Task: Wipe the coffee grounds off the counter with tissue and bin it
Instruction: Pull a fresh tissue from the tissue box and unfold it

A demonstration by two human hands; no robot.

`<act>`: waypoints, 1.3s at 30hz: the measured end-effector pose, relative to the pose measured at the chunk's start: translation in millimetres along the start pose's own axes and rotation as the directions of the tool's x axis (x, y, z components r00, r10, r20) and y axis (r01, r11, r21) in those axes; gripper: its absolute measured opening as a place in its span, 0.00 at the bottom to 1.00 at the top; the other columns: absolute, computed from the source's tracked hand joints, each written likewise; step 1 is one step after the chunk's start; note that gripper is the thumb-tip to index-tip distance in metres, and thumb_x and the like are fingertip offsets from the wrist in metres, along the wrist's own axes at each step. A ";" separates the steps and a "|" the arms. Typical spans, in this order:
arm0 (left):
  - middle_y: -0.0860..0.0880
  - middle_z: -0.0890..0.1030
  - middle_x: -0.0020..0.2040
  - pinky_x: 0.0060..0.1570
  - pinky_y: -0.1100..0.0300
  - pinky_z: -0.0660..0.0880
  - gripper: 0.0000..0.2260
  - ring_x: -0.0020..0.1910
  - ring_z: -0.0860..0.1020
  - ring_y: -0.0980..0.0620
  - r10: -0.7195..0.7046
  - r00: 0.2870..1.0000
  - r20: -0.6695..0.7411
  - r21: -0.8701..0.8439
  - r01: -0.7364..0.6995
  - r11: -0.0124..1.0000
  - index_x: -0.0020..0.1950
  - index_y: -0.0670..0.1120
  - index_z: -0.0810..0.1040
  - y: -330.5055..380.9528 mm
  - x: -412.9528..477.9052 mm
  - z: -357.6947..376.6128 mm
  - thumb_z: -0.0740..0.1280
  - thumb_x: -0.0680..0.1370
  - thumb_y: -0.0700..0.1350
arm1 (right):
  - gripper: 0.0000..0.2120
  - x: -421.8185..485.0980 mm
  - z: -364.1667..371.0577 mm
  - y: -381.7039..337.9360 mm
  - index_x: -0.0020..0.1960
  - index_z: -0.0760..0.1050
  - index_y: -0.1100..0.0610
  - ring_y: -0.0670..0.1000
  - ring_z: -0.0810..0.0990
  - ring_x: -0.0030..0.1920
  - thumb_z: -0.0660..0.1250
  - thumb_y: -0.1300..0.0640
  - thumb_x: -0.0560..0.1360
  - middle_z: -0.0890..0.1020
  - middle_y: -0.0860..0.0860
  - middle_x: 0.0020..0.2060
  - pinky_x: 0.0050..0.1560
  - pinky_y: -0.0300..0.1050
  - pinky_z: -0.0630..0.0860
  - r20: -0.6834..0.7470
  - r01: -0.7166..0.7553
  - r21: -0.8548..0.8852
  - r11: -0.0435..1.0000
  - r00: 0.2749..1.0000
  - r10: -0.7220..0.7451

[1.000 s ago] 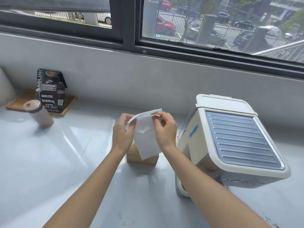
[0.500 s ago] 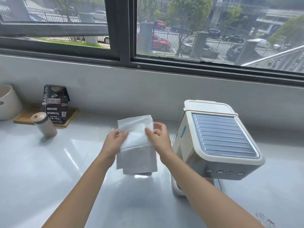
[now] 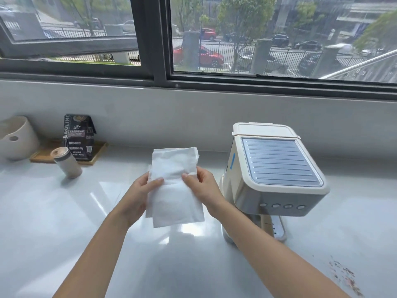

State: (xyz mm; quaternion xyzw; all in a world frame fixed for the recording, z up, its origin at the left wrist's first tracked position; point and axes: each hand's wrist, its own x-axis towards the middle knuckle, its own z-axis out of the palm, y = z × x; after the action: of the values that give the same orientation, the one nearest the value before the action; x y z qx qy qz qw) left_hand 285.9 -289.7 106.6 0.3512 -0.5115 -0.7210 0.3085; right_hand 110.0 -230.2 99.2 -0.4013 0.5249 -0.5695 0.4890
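A white tissue (image 3: pixel 171 190) hangs spread out above the middle of the pale counter (image 3: pixel 64 222). My left hand (image 3: pixel 141 192) pinches its left edge with thumb on the front. My right hand (image 3: pixel 204 188) pinches its right edge at about the same height. Dark coffee grounds (image 3: pixel 345 278) lie scattered on the counter at the lower right, in front of the coffee machine and away from both hands. No bin is in view.
A cream coffee machine (image 3: pixel 277 171) stands right of my hands. At the back left a black coffee bag (image 3: pixel 79 136) stands on a wooden tray (image 3: pixel 96 149), with a small lidded canister (image 3: pixel 66 162) and a white vessel (image 3: pixel 17 136) nearby. A wall with windows runs behind.
The tissue was pulled up from the box and unfolded into a larger sheet held between both hands. The view has tilted up, and the tissue box is now hidden behind the sheet.
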 end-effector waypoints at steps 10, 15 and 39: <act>0.44 0.84 0.55 0.46 0.58 0.81 0.14 0.52 0.83 0.45 0.071 0.994 0.085 0.109 -0.080 0.991 0.56 0.47 0.81 0.0 -64.6 103.1 0.73 0.71 0.42 | 0.14 -87.2 -47.2 -15.3 0.60 0.77 0.58 0.55 0.82 0.54 0.60 0.52 0.80 0.83 0.55 0.54 0.57 0.53 0.77 0.022 -0.089 0.022 0.996 0.996 0.089; 0.44 0.84 0.56 0.46 0.59 0.80 0.18 0.54 0.82 0.46 0.021 0.989 0.147 0.090 -0.035 0.995 0.60 0.45 0.79 -25.9 -89.1 175.4 0.72 0.70 0.43 | 0.20 -150.9 -98.7 -12.5 0.54 0.74 0.67 0.54 0.79 0.47 0.58 0.49 0.81 0.80 0.56 0.46 0.49 0.52 0.75 -0.096 -0.130 0.074 0.989 0.986 0.137; 0.41 0.86 0.45 0.42 0.50 0.78 0.18 0.40 0.85 0.43 -0.544 0.837 0.051 -0.431 0.510 0.744 0.59 0.41 0.75 -169.6 -124.8 346.0 0.59 0.79 0.54 | 0.08 -294.6 -253.8 58.7 0.54 0.73 0.54 0.47 0.80 0.40 0.61 0.52 0.79 0.81 0.47 0.45 0.36 0.38 0.76 -0.369 -0.376 0.079 0.923 0.849 0.378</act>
State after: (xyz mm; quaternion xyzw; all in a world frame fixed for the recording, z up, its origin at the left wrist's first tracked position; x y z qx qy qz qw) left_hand 57.2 39.5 48.1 0.4327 -0.2081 -0.8583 0.1813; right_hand -69.5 111.8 25.5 -0.1725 0.6762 -0.5300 0.4818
